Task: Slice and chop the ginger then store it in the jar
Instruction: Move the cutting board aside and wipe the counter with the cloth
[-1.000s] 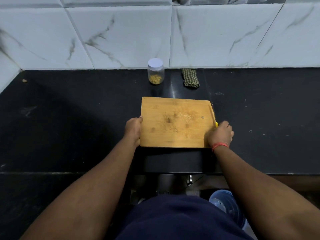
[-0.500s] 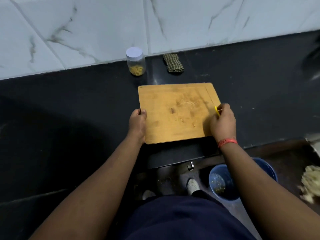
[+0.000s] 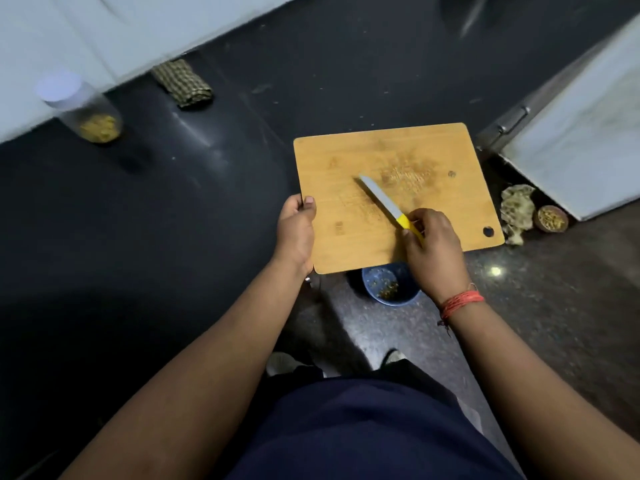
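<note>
My left hand (image 3: 296, 230) grips the cutting board's (image 3: 433, 157) left edge, holding it out over the blue bucket (image 3: 388, 287). My right hand (image 3: 431, 242), the nearer one, grips the knife (image 3: 386, 204); its blade runs up-left across the board. One lidded jar (image 3: 81, 109) of chopped ginger (image 3: 98, 128) stands far left. One each of board, knife, bucket.

Black counter (image 3: 138, 237), white marble wall (image 3: 86, 36), speckled floor (image 3: 554, 323)

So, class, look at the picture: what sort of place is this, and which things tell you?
Most likely a home kitchen: a dark stone counter against a tiled wall, a wooden cutting board with a knife, and a lidded jar.
</note>
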